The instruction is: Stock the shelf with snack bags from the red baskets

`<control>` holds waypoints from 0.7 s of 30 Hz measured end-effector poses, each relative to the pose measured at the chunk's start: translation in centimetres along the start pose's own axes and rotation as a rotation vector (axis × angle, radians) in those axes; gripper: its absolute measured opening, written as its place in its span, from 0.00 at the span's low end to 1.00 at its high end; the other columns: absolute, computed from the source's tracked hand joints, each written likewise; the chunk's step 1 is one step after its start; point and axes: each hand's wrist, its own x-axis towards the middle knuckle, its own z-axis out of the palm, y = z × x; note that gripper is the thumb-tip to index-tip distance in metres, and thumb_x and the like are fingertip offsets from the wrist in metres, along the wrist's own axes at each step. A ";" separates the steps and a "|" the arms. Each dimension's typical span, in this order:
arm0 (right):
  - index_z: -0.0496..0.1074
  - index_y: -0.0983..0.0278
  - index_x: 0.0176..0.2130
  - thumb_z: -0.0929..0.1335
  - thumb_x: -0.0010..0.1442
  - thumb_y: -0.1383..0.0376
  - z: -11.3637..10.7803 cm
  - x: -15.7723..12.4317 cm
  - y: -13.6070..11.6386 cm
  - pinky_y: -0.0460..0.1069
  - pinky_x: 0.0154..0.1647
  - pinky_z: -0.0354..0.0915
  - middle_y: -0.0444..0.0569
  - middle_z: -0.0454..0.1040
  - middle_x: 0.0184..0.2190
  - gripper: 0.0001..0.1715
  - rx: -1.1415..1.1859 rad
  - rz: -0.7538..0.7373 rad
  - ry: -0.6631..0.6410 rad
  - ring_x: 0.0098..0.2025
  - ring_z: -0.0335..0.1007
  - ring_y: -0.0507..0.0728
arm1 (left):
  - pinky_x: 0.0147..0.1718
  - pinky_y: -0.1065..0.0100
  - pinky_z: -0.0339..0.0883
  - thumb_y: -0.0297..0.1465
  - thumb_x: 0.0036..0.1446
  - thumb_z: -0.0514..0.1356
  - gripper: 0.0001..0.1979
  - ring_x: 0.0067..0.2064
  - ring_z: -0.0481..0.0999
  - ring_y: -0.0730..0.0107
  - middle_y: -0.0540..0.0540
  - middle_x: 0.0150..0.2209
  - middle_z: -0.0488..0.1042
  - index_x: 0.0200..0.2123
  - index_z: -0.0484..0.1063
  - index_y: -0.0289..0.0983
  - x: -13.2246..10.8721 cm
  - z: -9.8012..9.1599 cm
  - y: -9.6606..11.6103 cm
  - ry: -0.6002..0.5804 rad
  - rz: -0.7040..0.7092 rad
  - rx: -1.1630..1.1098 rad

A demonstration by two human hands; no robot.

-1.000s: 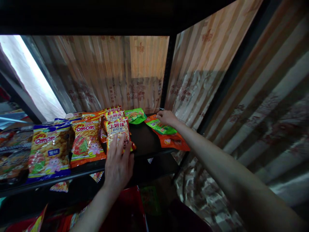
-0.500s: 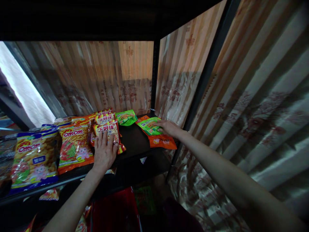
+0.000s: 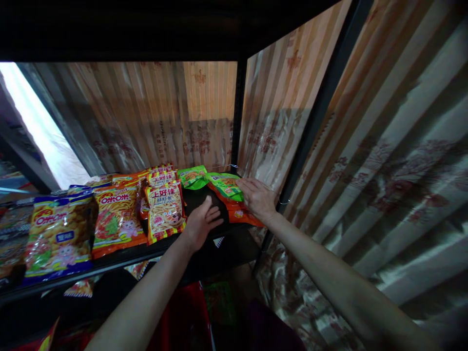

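My right hand grips the right edge of a green snack packet; its fingertips cover that edge. The green packet leans over an orange packet lying on the black shelf. My left hand hovers at the shelf's front with fingers apart and nothing in it. Just left of that hand stands a red, yellow and white prawn cracker bag, with similar bags behind it. A second green packet lies at the back, beside the held one.
Orange noodle-snack bags and blue-edged snack bags line the shelf's left part. A black post rises on the right, before a patterned curtain. Below are a red item and more packets.
My left hand has left the prawn cracker bag and moved right, with fingers spreading. My right hand has shifted the green packet slightly back toward the other green one.
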 end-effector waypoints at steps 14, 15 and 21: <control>0.52 0.58 0.64 0.64 0.57 0.66 -0.6 -2.0 -1.4 0.63 0.62 0.53 0.52 0.53 0.64 0.37 0.749 0.120 -0.011 0.65 0.48 0.62 | 0.45 0.50 0.70 0.21 0.49 0.58 0.21 0.43 0.77 0.60 0.44 0.45 0.75 0.48 0.66 0.40 3.9 -0.2 -1.3 0.104 0.058 -0.376; 0.49 0.57 0.64 0.64 0.58 0.64 -0.8 -1.7 -1.4 0.62 0.60 0.57 0.52 0.56 0.63 0.37 0.907 0.286 -0.040 0.63 0.54 0.61 | 0.45 0.50 0.70 0.21 0.49 0.58 0.22 0.43 0.77 0.59 0.44 0.45 0.76 0.48 0.66 0.40 3.9 -0.5 -1.3 0.104 0.056 -0.371; 0.67 0.60 0.48 0.67 0.58 0.62 -0.5 -0.4 -2.4 0.56 0.46 0.71 0.51 0.75 0.46 0.17 1.668 0.756 -0.445 0.44 0.74 0.57 | 0.46 0.56 0.70 0.22 0.49 0.59 0.21 0.42 0.77 0.63 0.45 0.43 0.77 0.48 0.67 0.40 3.8 -1.1 -1.3 0.008 0.076 -0.322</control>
